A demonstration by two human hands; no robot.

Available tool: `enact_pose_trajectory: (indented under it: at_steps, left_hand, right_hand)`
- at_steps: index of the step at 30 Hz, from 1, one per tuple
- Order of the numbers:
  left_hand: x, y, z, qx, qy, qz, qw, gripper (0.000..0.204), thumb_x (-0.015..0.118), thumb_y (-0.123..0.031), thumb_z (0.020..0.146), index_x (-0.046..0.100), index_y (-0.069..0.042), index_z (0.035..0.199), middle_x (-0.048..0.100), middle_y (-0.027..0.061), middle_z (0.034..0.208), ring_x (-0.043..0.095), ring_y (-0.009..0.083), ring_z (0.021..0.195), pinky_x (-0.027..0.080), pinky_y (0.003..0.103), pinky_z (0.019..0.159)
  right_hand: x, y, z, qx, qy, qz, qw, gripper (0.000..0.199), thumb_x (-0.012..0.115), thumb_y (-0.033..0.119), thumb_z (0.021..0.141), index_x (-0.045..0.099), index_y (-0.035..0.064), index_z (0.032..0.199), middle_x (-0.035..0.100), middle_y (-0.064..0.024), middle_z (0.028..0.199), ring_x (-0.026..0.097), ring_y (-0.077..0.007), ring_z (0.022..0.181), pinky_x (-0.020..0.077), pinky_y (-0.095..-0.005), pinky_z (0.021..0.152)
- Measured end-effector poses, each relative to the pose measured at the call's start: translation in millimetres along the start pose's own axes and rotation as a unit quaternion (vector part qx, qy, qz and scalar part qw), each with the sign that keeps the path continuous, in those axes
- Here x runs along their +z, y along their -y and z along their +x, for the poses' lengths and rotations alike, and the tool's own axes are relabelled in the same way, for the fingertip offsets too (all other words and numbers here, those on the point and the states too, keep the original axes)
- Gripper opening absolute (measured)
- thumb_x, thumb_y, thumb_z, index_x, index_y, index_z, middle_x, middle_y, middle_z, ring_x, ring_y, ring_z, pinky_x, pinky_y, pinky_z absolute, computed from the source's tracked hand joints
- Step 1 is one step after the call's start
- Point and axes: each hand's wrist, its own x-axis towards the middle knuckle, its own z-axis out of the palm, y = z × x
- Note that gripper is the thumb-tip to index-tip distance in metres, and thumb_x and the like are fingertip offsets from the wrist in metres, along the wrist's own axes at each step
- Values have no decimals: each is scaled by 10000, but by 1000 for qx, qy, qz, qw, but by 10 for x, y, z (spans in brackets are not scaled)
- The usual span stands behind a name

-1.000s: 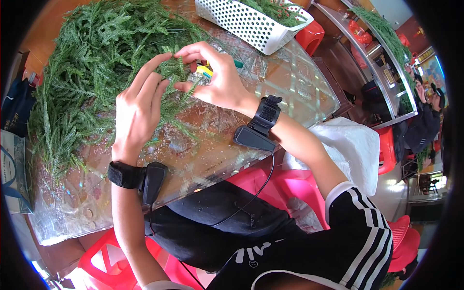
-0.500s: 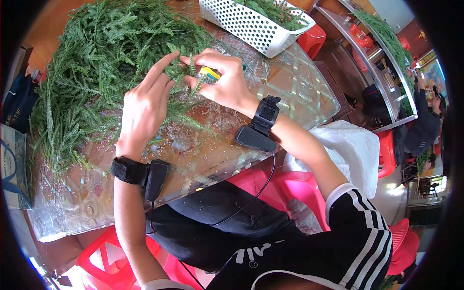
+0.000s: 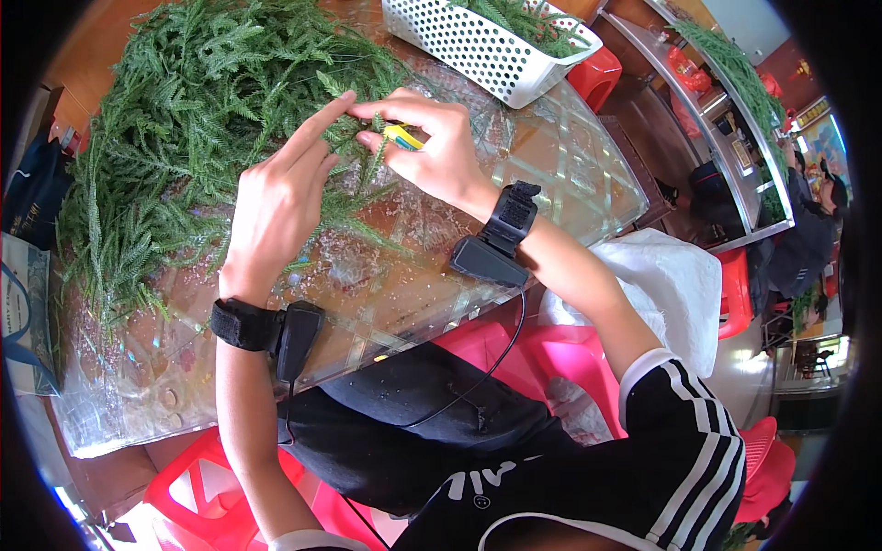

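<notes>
Where both hands meet, yellow tool [image 3: 402, 137] pinched between right fingers [image 3: 404, 112]

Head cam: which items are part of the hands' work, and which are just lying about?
In use:
- left hand touching a green sprig
- right hand with a small yellow tool in its grip
- pile of green fronds

Lying about:
- white perforated basket with greens
- red stool
- dark blue bag
</notes>
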Motion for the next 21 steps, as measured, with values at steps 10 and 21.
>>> enact_pose_trajectory:
  at_steps: [10,21]
  left_hand:
    - [61,-33,-10,24,18,19,999,61,552,4,760,518,40,795,514,51,1205,585,242,614,476,316,540]
    - [89,-20,-34,-7,22,41,999,85,584,-6,735,519,24,780,518,21,1206,589,218,582,482,303,516]
  right_hand:
    - [21,95,22,159,-30,141,977,171,646,26,761,576,0,914,643,-30,810,543,-41,706,421,-190,597]
    - [40,2,47,214,38,242,946,173,642,-3,751,557,-9,902,639,-59,795,572,-71,730,434,-191,644]
